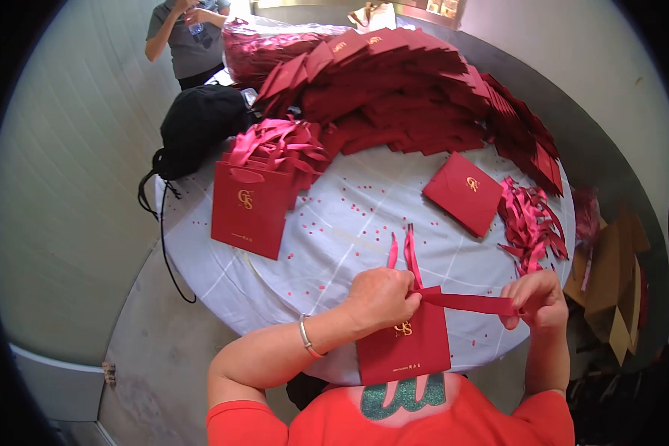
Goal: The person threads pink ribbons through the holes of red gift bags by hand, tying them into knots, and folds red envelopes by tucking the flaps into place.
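A red paper gift bag [401, 355] with gold lettering lies at the table's near edge, in front of my chest. My left hand [381, 299] is closed on the bag's top edge, fingers pinched together where a ribbon comes out. That dark pink ribbon [468, 302] stretches to the right, pulled nearly straight. Its other end is pinched in my right hand [539, 299]. Two loose ribbon ends [411, 256] stick up beyond my left hand. A heap of pink ribbons [531, 223] lies just beyond my right hand, beside a flat red bag [464, 195].
Bags with ribbon handles [251, 208] are stacked at left, by a black backpack [201, 123]. Fanned red bags [394, 97] curve along the far side. Small red dots litter the white tablecloth [349, 253]. A person [189, 44] stands beyond; cardboard boxes [609, 290] sit at right.
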`<state>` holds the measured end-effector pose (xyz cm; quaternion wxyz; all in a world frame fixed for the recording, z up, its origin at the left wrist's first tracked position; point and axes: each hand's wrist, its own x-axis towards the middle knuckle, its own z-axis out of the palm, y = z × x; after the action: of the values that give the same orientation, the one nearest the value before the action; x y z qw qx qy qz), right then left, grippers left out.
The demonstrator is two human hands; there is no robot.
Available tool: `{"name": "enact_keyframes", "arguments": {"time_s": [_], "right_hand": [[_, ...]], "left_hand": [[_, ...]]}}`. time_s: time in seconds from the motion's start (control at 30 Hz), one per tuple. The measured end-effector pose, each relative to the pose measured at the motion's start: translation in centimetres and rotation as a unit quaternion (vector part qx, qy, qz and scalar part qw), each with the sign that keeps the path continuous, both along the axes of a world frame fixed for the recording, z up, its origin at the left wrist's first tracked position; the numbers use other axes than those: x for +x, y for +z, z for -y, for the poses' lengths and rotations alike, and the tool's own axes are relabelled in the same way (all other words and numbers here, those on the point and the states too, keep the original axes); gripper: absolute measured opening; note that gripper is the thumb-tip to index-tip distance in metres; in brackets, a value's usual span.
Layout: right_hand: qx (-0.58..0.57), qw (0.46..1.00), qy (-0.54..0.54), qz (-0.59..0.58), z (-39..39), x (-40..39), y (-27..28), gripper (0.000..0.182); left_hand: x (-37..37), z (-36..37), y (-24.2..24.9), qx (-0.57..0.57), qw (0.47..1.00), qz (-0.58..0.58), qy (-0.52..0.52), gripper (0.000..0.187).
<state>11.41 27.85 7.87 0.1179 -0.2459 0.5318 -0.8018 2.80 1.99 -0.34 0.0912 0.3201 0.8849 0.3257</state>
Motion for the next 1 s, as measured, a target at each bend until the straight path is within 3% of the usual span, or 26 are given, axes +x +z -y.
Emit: {"name": "enact_keyframes", "arguments": {"time_s": [0.07, 0.17, 0.27, 0.33, 0.47, 0.53, 0.6, 0.7, 0.8, 0.83, 0.93, 1.0], "right_hand": [[-0.052, 0.999, -0.008, 0.003, -0.3, 0.2, -0.8, 0.049], [-0.053, 0.992, -0.073, -0.083, -0.5, -0.5, -2.2, 0.050], [0.168, 0.955, -0.212, -0.118, 0.3, -0.3, -2.3, 0.036], [0.332, 0.897, -0.250, -0.152, 0.7, -0.5, -2.5, 0.027], [0.415, 0.867, -0.275, -0.027, 1.2, -0.8, -3.0, 0.014], [0.396, 0.870, -0.279, 0.088, 1.1, -0.8, -3.4, 0.014], [0.415, 0.860, -0.278, 0.102, 0.6, -1.0, -4.2, 0.015], [0.531, 0.813, -0.230, -0.060, 0.0, -0.9, -4.4, 0.022], [0.462, 0.856, -0.183, -0.141, 1.2, -0.2, -5.2, 0.023], [0.471, 0.838, -0.166, -0.221, 1.4, -0.4, -6.2, 0.022], [0.541, 0.770, -0.159, -0.298, 3.3, -0.4, -6.1, 0.024], [0.549, 0.759, -0.170, -0.306, 3.5, -0.6, -6.8, 0.024]], "left_hand": [[0.0, 0.0, -0.1, -0.003, 1.000, -0.001, 0.007, 0.023], [-0.2, 0.2, 0.2, 0.003, 1.000, 0.031, 0.005, 0.025], [0.1, 0.1, -0.4, 0.020, 1.000, 0.001, 0.005, 0.025], [0.0, -0.1, -1.0, 0.024, 1.000, -0.016, 0.011, 0.025], [0.0, -0.1, -0.2, 0.026, 1.000, -0.004, 0.012, 0.022], [0.0, -0.1, 0.2, 0.020, 1.000, -0.004, 0.016, 0.022], [-0.1, 0.0, 0.1, 0.021, 1.000, -0.010, 0.014, 0.022], [0.0, -0.1, 0.1, 0.020, 1.000, -0.008, 0.010, 0.023], [-0.1, -0.1, 0.2, 0.023, 1.000, 0.000, 0.013, 0.023], [-0.1, 0.0, 0.4, 0.009, 1.000, 0.001, 0.007, 0.023], [0.0, -0.1, 0.1, 0.014, 1.000, -0.012, 0.013, 0.024], [0.0, 0.0, 0.2, 0.009, 1.000, -0.014, 0.014, 0.023]]}}
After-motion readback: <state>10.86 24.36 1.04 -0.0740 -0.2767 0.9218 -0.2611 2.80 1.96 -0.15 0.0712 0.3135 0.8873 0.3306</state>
